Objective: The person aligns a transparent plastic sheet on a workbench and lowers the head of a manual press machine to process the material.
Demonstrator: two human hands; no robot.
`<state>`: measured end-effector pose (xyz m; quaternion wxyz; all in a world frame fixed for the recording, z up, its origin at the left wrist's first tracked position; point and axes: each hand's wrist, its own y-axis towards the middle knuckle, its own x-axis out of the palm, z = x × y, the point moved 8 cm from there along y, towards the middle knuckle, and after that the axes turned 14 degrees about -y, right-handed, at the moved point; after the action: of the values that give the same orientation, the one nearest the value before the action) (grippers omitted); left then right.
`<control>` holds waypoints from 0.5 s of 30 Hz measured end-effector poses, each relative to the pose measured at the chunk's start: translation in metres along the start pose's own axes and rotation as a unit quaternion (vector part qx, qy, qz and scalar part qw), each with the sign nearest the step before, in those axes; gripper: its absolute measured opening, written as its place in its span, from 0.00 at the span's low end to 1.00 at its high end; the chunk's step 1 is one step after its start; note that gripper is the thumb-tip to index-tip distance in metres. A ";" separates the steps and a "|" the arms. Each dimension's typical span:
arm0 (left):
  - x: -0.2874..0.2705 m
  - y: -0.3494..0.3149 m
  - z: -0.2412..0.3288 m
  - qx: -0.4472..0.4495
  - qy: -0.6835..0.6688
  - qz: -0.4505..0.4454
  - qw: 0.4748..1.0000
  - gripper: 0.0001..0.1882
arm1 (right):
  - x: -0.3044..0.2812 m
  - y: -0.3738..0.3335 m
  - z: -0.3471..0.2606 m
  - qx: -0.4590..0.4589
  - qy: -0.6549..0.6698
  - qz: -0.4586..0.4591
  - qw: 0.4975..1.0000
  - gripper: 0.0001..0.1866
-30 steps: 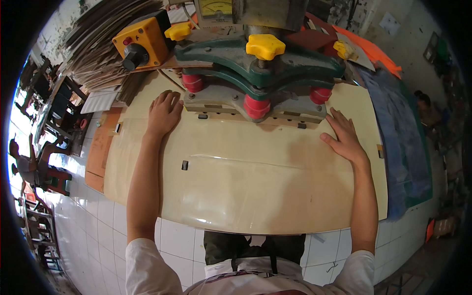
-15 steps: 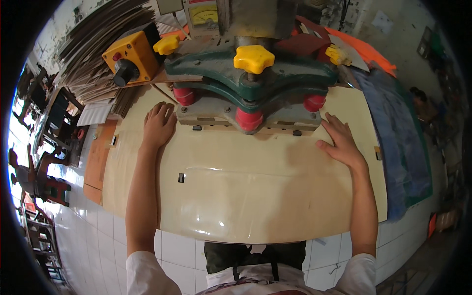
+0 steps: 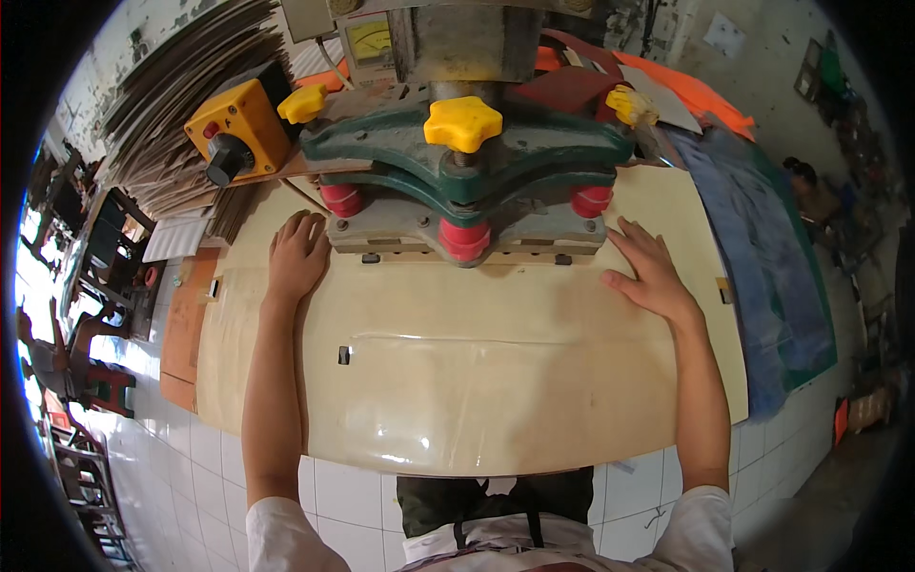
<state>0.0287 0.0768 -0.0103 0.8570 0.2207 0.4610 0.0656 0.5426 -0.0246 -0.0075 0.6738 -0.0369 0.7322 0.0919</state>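
Observation:
Under my palms lies a large, glossy cream sheet (image 3: 457, 381) with a few small dark marks on it. My left hand (image 3: 300, 253) rests flat on it, beside the left end of a green press head (image 3: 548, 148) with yellow star knobs (image 3: 463, 124) and red cushions (image 3: 464, 240). On the other side, my right hand (image 3: 651, 272) also lies flat, thumb apart and fingers stretched toward the press's right end. Neither hand holds anything. The press's grey lower plate (image 3: 381, 229) sits low over the sheet; whether it touches cannot be made out.
A yellow control box (image 3: 253, 124) with a black knob stands left of the press. Behind it rises a tall stack of thin sheets (image 3: 181, 105). Blue sheeting (image 3: 762, 257) hangs along the right edge. A person (image 3: 62, 353) is seated at the far left.
The whole view has shifted slightly, so the press appears a little further left and lower. Both hands keep their places on the sheet.

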 end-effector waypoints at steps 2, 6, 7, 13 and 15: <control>0.000 -0.001 0.000 -0.002 -0.005 0.001 1.000 0.21 | 0.001 0.000 0.000 0.002 0.001 0.001 1.000 0.42; -0.001 0.000 0.001 -0.005 -0.003 -0.005 1.000 0.21 | 0.001 0.001 0.001 0.002 0.002 0.002 1.000 0.42; -0.001 0.000 0.001 -0.002 -0.006 -0.005 1.000 0.21 | 0.002 0.001 0.001 0.002 0.003 0.002 1.000 0.42; -0.001 -0.001 0.000 0.009 -0.017 -0.003 1.000 0.21 | -0.001 0.000 -0.003 0.004 -0.013 -0.006 1.000 0.39; -0.004 0.000 0.001 0.013 -0.020 0.000 1.000 0.21 | 0.000 0.001 0.001 0.015 0.010 -0.008 1.000 0.36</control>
<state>0.0277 0.0749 -0.0069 0.8634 0.2330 0.4441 0.0551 0.5431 -0.0239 -0.0071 0.6674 -0.0342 0.7401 0.0752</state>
